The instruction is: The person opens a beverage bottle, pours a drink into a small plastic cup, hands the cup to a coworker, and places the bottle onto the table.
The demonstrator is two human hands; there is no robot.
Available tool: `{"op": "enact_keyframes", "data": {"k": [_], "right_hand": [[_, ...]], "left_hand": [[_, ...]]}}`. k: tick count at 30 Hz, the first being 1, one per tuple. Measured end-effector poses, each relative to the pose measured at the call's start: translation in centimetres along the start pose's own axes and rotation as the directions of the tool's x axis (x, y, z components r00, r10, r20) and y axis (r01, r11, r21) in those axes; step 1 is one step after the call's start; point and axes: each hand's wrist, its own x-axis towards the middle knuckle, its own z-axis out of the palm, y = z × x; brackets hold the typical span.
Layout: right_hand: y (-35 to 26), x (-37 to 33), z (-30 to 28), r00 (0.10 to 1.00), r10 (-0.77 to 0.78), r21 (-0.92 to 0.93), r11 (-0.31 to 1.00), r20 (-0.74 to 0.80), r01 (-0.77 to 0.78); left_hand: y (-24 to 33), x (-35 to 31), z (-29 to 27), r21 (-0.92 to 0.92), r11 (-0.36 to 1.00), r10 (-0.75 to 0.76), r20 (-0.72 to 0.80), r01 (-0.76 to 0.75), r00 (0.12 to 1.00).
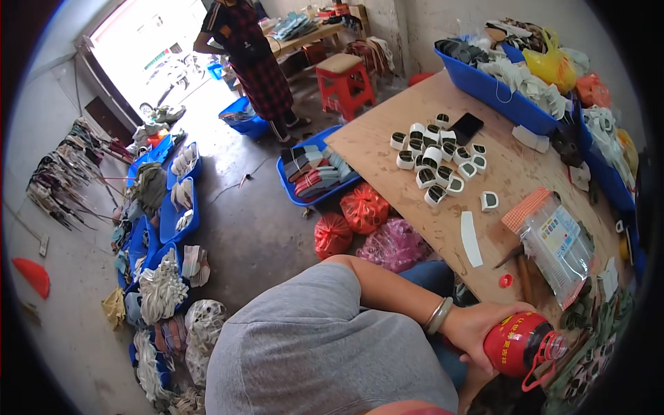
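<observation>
A plywood table [387, 149] is seen at the right, and a cluster of small black-and-white looped pieces [436, 160] is spread over its middle. A black phone [467, 127] is laid just beside them. A white strip [471, 238] and a small red cap [506, 281] are placed nearer the lower edge, near a clear plastic bag [557, 245]. A long blue tray [494, 93] heaped with pieces is set along the far edge.
</observation>
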Motion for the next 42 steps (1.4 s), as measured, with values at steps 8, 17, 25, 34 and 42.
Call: {"op": "enact_keyframes", "data": {"k": [8,17,25,34,42], "right_hand": [[1.6,-0.7,-3.5,0.999,-0.027,0.016,0.999,-0.041,0.028],[2.5,-2.5,-8.0,0.992,-0.021,-0.005,1.0,-0.126,0.021],[3.0,-3.8,-10.3,0.976,-0.027,-0.051,0.999,-0.215,0.016],[4.0,-7.2,-13.3,0.964,-0.036,-0.081,0.997,-0.264,0.016],[1.2,-9.2,-12.7,0.923,-0.079,-0.154,0.988,-0.377,0.021]], "left_hand": [[-1.7,1.5,3.5,0.121,0.988,0.094,0.042,-0.099,0.995],[-4.1,4.4,7.7,-0.023,0.997,0.073,0.244,-0.07,0.967],[-6.0,5.9,10.0,-0.056,0.991,0.131,0.366,-0.119,0.921],[-8.4,5.5,7.1,-0.2,0.979,0.119,0.419,-0.036,0.9],[-10.6,7.9,2.8,0.103,0.989,-0.127,0.203,0.107,0.971]]}}
